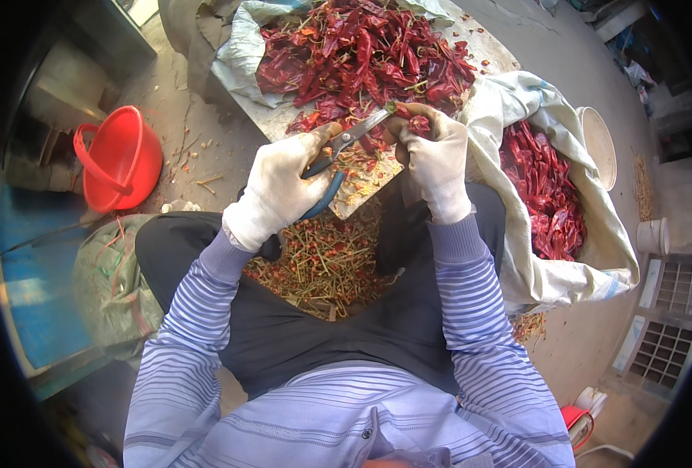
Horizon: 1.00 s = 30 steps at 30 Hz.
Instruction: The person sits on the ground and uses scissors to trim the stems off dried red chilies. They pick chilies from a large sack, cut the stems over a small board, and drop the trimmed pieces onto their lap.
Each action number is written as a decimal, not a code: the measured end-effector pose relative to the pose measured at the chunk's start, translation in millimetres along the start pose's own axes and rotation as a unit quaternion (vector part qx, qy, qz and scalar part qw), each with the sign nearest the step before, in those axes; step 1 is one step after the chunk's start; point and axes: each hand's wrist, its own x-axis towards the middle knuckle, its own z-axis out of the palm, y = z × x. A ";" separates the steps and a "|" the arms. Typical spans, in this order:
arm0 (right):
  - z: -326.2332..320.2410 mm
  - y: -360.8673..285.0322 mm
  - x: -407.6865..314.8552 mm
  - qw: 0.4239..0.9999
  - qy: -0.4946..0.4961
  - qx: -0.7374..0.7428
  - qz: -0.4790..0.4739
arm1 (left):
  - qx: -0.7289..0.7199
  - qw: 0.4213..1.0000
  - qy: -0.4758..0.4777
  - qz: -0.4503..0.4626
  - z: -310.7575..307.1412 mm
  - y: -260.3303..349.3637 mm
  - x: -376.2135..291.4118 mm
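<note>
My left hand [284,175], in a white knit glove, grips scissors [346,139] by their blue handles. The blades point up to the right and reach the stem end of a dried red chili pepper [419,124]. That pepper is in my right hand [436,146], also gloved, pinched between thumb and fingers; part of it is hidden by them. Beyond both hands a large heap of dried red chilies [369,52] lies on an opened woven sack [238,55] over a pale board [267,120]. Cut stems [322,257] cover the ground between my legs.
To my right stands a white woven sack [513,234] with its mouth rolled back, holding red chilies [542,193]. Behind it is a pale bucket [597,149]. A red plastic bucket [123,161] tilts on the floor at left, near a greenish sack [118,275].
</note>
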 end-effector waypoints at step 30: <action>-7.6 -9.0 -3.2 1.000 0.029 0.001 -0.007 | -0.041 0.998 -0.038 -0.014 -13.7 -1.5 3.0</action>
